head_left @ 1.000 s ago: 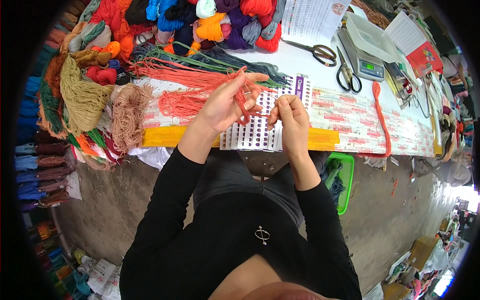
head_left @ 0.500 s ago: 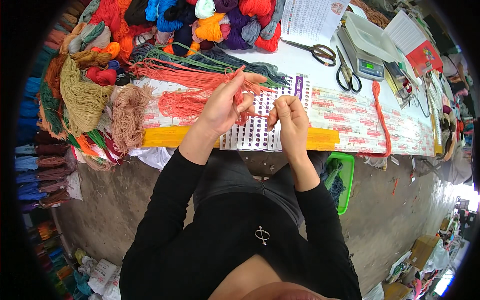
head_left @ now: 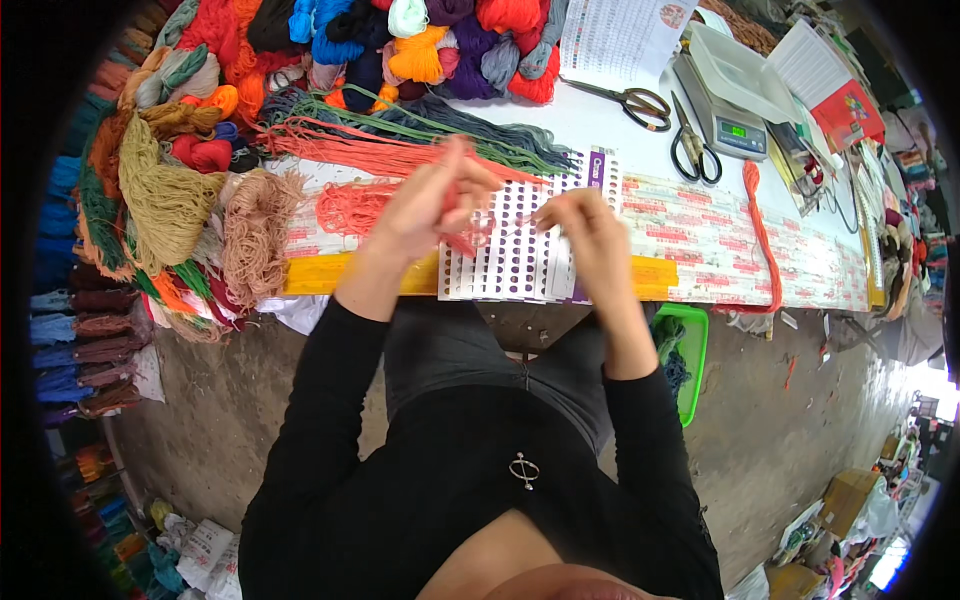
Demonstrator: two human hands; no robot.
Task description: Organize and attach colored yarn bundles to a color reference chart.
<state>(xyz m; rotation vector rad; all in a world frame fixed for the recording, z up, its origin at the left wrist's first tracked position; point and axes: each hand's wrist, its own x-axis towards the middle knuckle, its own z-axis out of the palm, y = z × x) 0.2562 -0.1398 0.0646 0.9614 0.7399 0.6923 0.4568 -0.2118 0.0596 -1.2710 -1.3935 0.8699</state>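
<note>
My left hand (head_left: 425, 208), blurred by motion, is closed around coral-red thread (head_left: 459, 243) that hangs below its fingers. To its right, my right hand (head_left: 592, 240) has its fingertips drawn together in a pinch. Smearing hides whatever those fingertips hold. Beneath both hands lie white cards (head_left: 508, 240) with rows of dark holes. Long coral strands (head_left: 350, 145) stretch across the table behind my left hand. A looser coral bunch (head_left: 350, 208) rests beside that wrist.
Dark green and grey strands (head_left: 500, 130) lie behind the coral ones. Coloured yarn hanks (head_left: 415, 55) pile up at the back and left. Two scissors (head_left: 640, 105) (head_left: 692, 150) and a digital scale (head_left: 735, 130) stand back right. A coral skein (head_left: 762, 235) crosses the front edge; a green basket (head_left: 700, 365) sits below.
My left hand has shifted slightly left and down with the thread. My right hand has moved a little right and turned its fingers leftward; the hands are farther apart.
</note>
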